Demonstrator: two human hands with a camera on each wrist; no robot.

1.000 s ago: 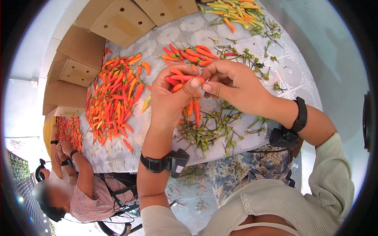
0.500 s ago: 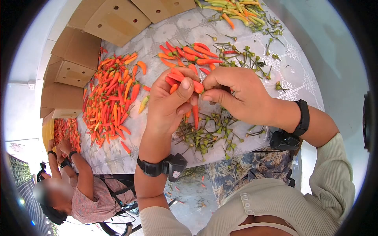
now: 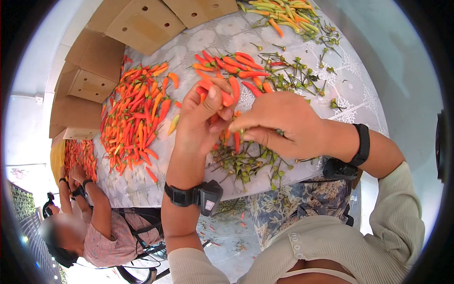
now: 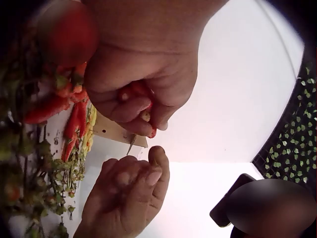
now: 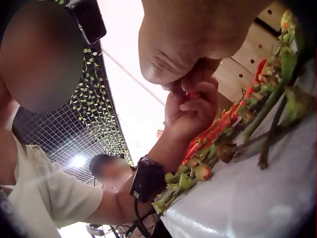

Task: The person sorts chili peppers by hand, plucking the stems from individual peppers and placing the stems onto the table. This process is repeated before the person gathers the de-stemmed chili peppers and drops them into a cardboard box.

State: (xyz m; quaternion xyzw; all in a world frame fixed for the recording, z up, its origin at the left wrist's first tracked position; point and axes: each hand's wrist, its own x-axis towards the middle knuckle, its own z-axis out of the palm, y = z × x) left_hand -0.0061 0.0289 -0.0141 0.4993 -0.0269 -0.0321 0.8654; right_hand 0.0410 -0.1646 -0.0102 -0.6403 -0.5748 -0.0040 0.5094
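Note:
In the head view my left hand [image 3: 201,111] grips several red and orange chili peppers [image 3: 227,98] in its curled fingers, with the thumb over them. Their ends also show between the fingers in the left wrist view, red chili [image 4: 143,90] among them. My right hand [image 3: 283,124] is just to the right and lower, apart from those peppers, its thumb and forefinger bent towards each other. A thin stem [image 4: 132,145] shows between the two hands in the left wrist view; I cannot tell whether the right hand holds it. Below lies a pile of green stems [image 3: 246,165].
A big heap of red chilies [image 3: 137,118] lies left on the patterned tablecloth [image 3: 198,40], a smaller red group [image 3: 229,64] ahead. Yellow-green chilies [image 3: 288,14] and scattered stems [image 3: 302,75] lie at the far right. Cardboard boxes [image 3: 142,28] line the back. Another person [image 3: 113,236] sits at left.
My right hand was at the end of a red chili in the left hand and has since moved down and away from it. The left hand keeps its peppers.

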